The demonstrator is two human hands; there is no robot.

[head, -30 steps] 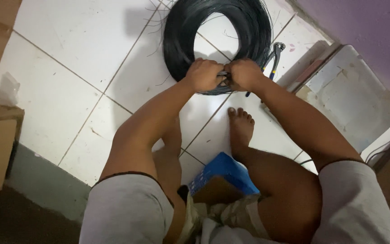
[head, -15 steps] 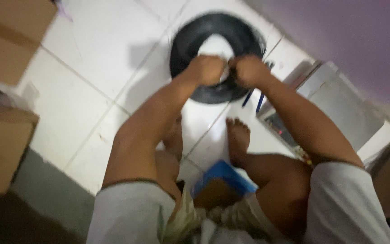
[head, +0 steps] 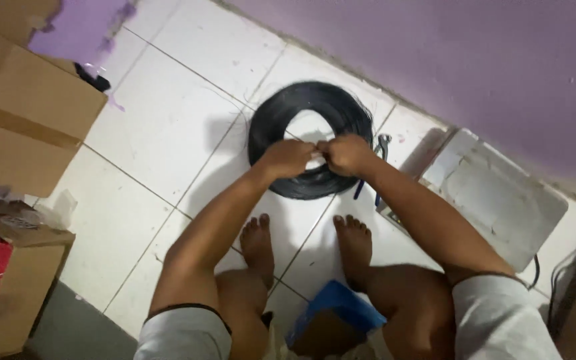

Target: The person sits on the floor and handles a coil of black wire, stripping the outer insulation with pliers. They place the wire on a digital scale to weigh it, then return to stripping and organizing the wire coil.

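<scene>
I see my left hand (head: 289, 158) and my right hand (head: 347, 154) close together, almost touching. Both hands are curled tight over the near side of a round coil of black wire (head: 310, 139). The coil lies flat on the white tile floor (head: 161, 127), near the purple wall (head: 461, 67). My two bare feet (head: 259, 241) rest on the floor just below the coil. Pliers with blue handles (head: 376, 167) lie beside the coil, by my right arm. Brown cardboard boxes (head: 25, 117) sit far off to the left.
</scene>
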